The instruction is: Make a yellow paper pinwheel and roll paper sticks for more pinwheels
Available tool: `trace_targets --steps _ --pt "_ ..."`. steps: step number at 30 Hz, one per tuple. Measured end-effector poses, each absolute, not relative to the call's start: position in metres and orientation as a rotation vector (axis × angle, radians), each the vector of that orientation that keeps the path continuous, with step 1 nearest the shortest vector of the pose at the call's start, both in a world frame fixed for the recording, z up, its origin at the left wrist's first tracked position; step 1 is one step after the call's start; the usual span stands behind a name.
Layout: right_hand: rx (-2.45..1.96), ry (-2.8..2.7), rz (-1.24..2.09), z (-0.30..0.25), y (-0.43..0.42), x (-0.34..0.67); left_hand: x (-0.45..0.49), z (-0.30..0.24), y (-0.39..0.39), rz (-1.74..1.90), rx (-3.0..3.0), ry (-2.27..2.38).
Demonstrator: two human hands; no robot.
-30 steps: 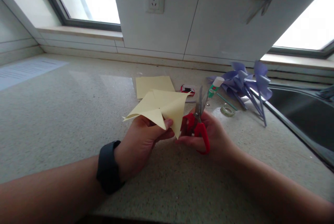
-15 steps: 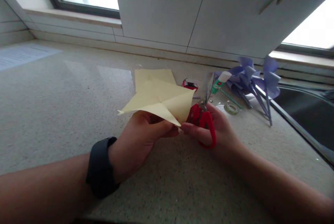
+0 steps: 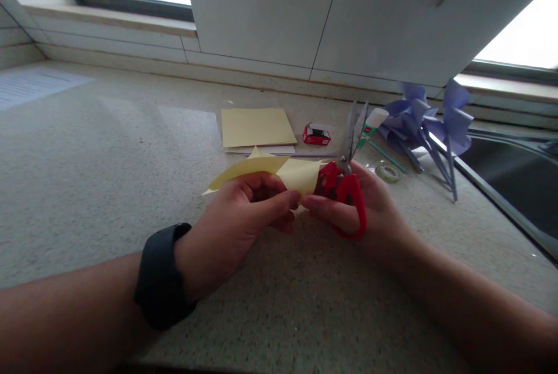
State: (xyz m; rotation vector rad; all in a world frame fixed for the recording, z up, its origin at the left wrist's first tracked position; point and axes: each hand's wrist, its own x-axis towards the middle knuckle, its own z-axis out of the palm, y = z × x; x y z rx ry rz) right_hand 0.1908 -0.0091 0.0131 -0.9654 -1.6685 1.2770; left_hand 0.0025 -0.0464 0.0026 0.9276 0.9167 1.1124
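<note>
My left hand (image 3: 244,217), with a dark watch on the wrist, grips a pale yellow folded paper sheet (image 3: 261,169) just above the speckled counter. My right hand (image 3: 366,205) holds red-handled scissors (image 3: 344,182), blades slightly apart and pointing up and away. Its index finger also touches the paper's near edge, beside my left thumb. The paper lies nearly flat, edge-on to the camera, between both hands.
A stack of yellow paper (image 3: 256,128) lies behind the hands, a small red box (image 3: 317,134) to its right. A glue stick (image 3: 370,124), tape roll (image 3: 387,172) and purple paper pinwheels (image 3: 429,124) sit at right. A sink (image 3: 514,182) edge is far right.
The yellow paper has tipped down from a raised, spread shape to nearly flat. Both hands stayed together; the view dropped slightly and the scissor blades now show more upright.
</note>
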Motion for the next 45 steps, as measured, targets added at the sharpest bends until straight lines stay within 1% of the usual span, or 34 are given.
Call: trace_targets --steps 5,12,21,29,37,45 --pt "-0.965 -1.653 1.300 0.0142 -0.0094 0.1903 0.0029 0.0028 -0.0465 1.123 0.942 0.913" --pt "-0.943 -1.725 1.185 0.0147 -0.0092 0.1917 0.0020 0.0026 -0.0462 1.058 0.999 0.890" --pt "-0.926 -1.693 1.202 0.0143 -0.0086 0.1923 0.0010 0.0017 -0.0453 1.034 1.057 0.890" --pt "-0.932 -1.646 1.246 0.0147 -0.0093 0.1926 0.0017 0.0017 -0.0470 1.065 0.964 0.894" --pt "-0.952 -1.683 1.201 0.0161 -0.0110 0.1925 0.0010 0.0010 -0.0455 1.017 1.018 0.881" --pt "-0.889 -1.639 1.272 0.0152 -0.0104 0.1917 0.0019 0.0042 -0.0455 1.014 1.031 0.904"
